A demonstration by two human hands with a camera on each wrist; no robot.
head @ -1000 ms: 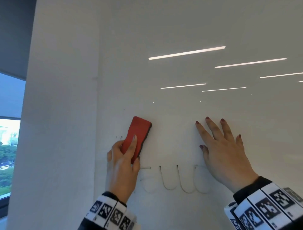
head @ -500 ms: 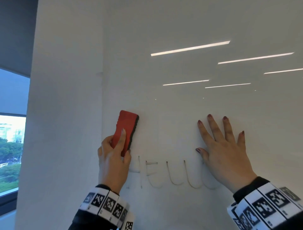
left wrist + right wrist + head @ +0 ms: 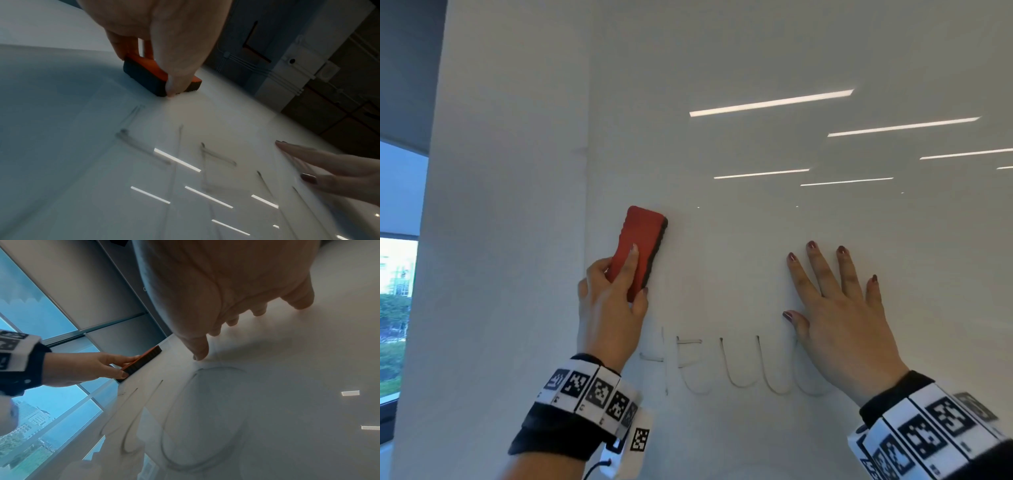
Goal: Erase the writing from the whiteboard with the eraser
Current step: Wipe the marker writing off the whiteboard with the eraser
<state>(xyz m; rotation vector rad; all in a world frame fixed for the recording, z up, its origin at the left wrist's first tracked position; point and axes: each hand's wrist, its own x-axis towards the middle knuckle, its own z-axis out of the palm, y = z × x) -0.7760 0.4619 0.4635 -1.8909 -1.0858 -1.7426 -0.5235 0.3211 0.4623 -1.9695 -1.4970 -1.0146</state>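
Observation:
My left hand [image 3: 613,301] grips a red eraser [image 3: 640,246] with a black felt underside, pressed flat against the glossy whiteboard [image 3: 756,240] near its left edge. The eraser [image 3: 148,76] stands upright, above and left of the writing. Faint grey handwriting [image 3: 722,363] runs along the board below both hands; its upper parts look wiped away. My right hand [image 3: 839,308] lies flat on the board with fingers spread, covering the right end of the writing. In the right wrist view the eraser [image 3: 141,363] and a large drawn loop [image 3: 205,418] show.
A plain white wall strip [image 3: 510,240] borders the whiteboard on the left. Further left is a window [image 3: 397,291] with trees and buildings outside. Ceiling lights reflect as bright streaks [image 3: 770,102] on the board's upper right.
The left hand moved the eraser leftward toward the board's left edge and turned it more upright. More of the writing's left end shows now. The right hand stayed flat.

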